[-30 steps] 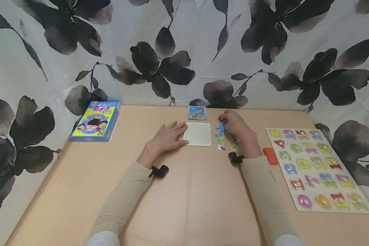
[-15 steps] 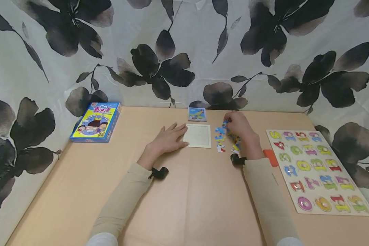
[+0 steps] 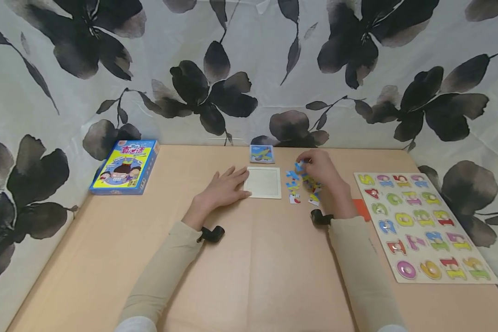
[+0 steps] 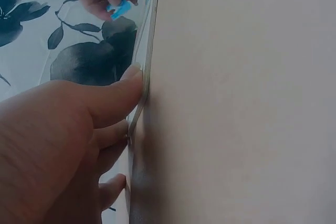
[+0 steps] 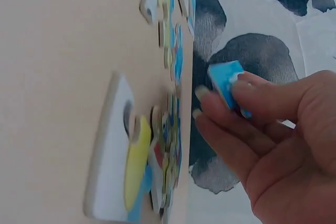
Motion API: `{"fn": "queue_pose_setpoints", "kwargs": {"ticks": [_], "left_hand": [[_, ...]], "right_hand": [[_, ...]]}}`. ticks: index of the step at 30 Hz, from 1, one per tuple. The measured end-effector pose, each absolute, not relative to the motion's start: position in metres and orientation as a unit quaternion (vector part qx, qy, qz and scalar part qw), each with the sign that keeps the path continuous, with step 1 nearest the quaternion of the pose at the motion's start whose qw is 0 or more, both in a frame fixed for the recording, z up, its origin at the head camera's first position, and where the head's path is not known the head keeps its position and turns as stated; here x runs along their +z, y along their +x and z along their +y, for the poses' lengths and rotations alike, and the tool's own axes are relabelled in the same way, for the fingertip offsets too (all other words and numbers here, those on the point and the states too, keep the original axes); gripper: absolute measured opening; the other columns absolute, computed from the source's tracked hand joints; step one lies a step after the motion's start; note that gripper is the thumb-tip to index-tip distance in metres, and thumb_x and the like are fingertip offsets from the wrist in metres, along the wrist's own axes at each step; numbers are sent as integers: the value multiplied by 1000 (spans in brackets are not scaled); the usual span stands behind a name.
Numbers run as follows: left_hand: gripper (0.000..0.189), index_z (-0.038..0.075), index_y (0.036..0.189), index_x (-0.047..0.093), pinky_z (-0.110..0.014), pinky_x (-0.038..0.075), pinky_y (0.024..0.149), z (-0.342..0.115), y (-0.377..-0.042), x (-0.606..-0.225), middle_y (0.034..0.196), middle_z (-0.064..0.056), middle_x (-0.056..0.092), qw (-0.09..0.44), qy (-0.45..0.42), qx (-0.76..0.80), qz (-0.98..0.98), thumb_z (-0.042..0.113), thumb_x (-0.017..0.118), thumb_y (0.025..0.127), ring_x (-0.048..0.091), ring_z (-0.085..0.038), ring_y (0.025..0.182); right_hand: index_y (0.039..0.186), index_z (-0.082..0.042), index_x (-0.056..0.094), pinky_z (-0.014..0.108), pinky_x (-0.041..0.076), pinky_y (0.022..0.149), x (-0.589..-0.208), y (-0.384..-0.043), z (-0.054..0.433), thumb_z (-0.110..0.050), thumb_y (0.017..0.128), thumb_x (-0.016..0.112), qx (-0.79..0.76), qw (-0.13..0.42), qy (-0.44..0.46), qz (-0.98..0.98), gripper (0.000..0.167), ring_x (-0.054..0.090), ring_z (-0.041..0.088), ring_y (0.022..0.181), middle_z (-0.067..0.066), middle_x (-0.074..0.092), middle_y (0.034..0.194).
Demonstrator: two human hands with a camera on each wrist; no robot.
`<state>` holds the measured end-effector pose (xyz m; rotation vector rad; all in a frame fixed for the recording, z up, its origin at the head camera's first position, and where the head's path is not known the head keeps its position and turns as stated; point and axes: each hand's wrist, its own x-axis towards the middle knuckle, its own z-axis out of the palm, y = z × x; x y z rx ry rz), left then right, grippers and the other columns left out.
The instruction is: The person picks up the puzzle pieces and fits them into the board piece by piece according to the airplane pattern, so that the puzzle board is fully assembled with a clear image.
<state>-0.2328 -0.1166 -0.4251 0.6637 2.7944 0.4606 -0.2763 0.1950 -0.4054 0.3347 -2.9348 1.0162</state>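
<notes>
The shallow white rectangular tray (image 3: 264, 182) sits between the hands, its flat pale base showing, and the left hand (image 3: 223, 190) lies with fingers spread, touching its left edge. Over on the right hand's side, the right hand (image 3: 321, 168) pinches a small light blue jigsaw piece (image 5: 223, 76), held above a loose cluster of multicoloured jigsaw pieces (image 3: 292, 185) spread below the fingers. Left of the left hand stands a blue-and-yellow printed box (image 3: 124, 168), contents out of sight; right of the right hand, a flat cream board (image 3: 423, 255) carries rows of bright moulded shapes, with a red block (image 3: 361, 209) partly hidden by the right arm. Against half a second ago, the blue piece shows more plainly at those fingertips, while the left hand stays at the tray. Beyond the tray, a small square blue picture card (image 3: 262, 154) lies near the far edge of the light wooden-toned table (image 3: 282, 258); a strip of tabletop separates tray from pieces, and a wide stretch opens between the forearms.
</notes>
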Motion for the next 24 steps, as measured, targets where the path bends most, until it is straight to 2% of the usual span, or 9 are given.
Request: {"fn": "queue_pose_setpoints", "kwargs": {"ticks": [6,12,15,20,24], "left_hand": [[73,19,158,29,-70,8,119,-117,-230,-421,167,3,20,115,224,163,954,52,54,98,12,-34,156],[73,19,157,30,-70,6,119,-117,-231,-421,167,3,21,119,226,176,951,52,55,98,11,-33,156],[73,18,158,30,-71,7,118,-116,-231,-422,167,3,21,116,226,171,952,52,55,98,12,-34,156],[73,17,158,30,-71,9,118,-116,-232,-422,167,1,21,115,229,167,952,52,54,98,13,-34,156],[73,19,158,29,-71,8,118,-115,-233,-424,167,3,21,117,229,168,952,53,54,98,13,-33,156]], "right_hand": [[98,-4,72,34,49,76,-402,-266,181,-5,91,61,361,9,95,-928,13,56,27,86,13,67,97],[89,-4,75,30,47,70,-401,-260,165,-4,90,67,401,5,91,-911,8,55,23,79,11,69,89],[96,-2,73,28,48,69,-404,-261,156,-3,90,66,418,11,96,-903,9,57,25,78,12,67,88],[113,2,67,26,54,59,-408,-263,136,1,90,64,475,-7,76,-877,23,65,27,64,13,62,81],[110,3,66,28,58,59,-412,-265,119,-1,88,70,503,-35,44,-862,23,71,25,62,16,68,80]]}}
